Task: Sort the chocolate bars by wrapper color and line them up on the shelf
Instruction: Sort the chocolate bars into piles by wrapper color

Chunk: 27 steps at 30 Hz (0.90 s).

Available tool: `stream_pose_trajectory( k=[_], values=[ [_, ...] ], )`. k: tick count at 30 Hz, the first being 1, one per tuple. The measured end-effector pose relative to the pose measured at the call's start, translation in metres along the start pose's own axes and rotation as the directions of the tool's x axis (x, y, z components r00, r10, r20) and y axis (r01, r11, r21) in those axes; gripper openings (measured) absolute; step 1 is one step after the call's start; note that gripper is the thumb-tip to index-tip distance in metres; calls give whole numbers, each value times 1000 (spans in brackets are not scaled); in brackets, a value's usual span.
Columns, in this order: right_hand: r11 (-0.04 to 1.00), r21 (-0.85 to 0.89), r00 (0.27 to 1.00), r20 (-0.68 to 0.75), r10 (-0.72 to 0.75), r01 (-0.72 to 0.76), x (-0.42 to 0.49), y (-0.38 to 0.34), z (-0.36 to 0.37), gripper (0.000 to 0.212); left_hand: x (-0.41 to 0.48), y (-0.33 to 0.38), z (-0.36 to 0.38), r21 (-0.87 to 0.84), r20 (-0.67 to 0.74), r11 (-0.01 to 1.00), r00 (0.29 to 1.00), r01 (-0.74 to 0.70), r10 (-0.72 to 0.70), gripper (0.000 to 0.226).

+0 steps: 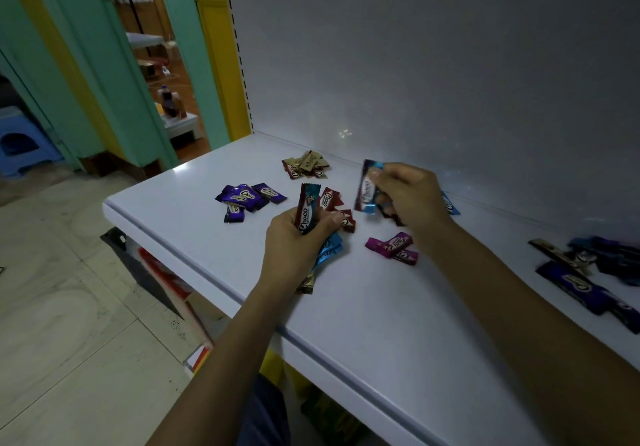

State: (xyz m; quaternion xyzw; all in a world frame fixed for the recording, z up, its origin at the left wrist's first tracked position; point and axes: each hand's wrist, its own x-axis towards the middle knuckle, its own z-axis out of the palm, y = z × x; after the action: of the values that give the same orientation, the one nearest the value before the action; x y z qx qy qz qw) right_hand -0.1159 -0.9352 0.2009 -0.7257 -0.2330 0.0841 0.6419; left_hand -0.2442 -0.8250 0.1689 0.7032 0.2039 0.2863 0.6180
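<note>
On the white shelf [346, 307] my left hand [294, 241] grips a handful of bars: a teal bar [307, 208] sticks up from it, and light-blue wrappers [329, 248] and a gold one [307, 284] poke out below. My right hand [408, 193] pinches a blue bar [365, 186] upright near the back panel. Small piles lie around the hands: purple bars [247, 200] at left, gold bars [306, 164] at the back, red bars [336, 205] between the hands, magenta bars [394, 246] under my right forearm.
A loose heap of dark blue, gold and purple bars [588, 272] lies at the shelf's right end. Another blue wrapper [450, 205] shows behind my right hand. The grey back panel [433, 65] rises behind. Left of the shelf are a tiled floor, green-yellow posts and a blue stool [20, 141].
</note>
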Motion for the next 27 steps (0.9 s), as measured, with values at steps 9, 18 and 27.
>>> stream_pose_trajectory(
  k=[9, 18, 27],
  values=[
    [709, -664, 893, -137, -429, 238, 26, 58, -46, 20, 1, -2, 2, 56, 6, 998, 1000, -5, 4, 13],
    [835, -459, 936, -20, -351, 304, 6, 32, -15, 26, 1, -2, 2, 81, 7, 997, 1000, -10, 10, 12],
    [990, 92, 929, 345, -135, 110, -37, -8, 41, 5, 2, -8, 0, 141, 24, 980, 990, -142, 140, 15]
  ],
)
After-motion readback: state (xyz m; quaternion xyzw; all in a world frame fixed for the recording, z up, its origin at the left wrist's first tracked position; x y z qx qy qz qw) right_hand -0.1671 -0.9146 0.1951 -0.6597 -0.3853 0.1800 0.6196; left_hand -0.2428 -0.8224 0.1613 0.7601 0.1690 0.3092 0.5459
